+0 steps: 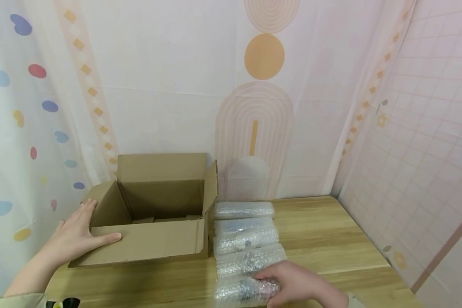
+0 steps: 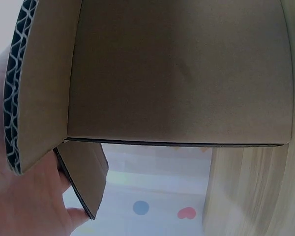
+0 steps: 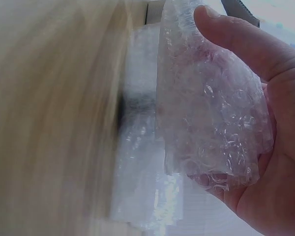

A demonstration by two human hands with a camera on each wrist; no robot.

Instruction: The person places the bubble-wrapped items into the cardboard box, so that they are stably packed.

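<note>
Your right hand [image 1: 300, 284] curls its fingers around the nearest clear bubble-wrapped cylindrical bundle [image 1: 246, 291], likely light, squashy, slippery—grip mid-length; your left hand [image 1: 75, 235] rests flat-fingered on the open brown cardboard box [image 1: 158, 239].

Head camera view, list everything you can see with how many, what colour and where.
Cardboard box: one, brown, open, left part of the table.
Bubble-wrapped bundles: five, clear, in a row right of the box; the nearest one is gripped.
Table: one, light wood, under everything.
Curtain: one, white with coloured dots and peach arches, behind the table.
Left hand: flat against the box's near left corner.
Right hand: holds the nearest bundle.
</note>
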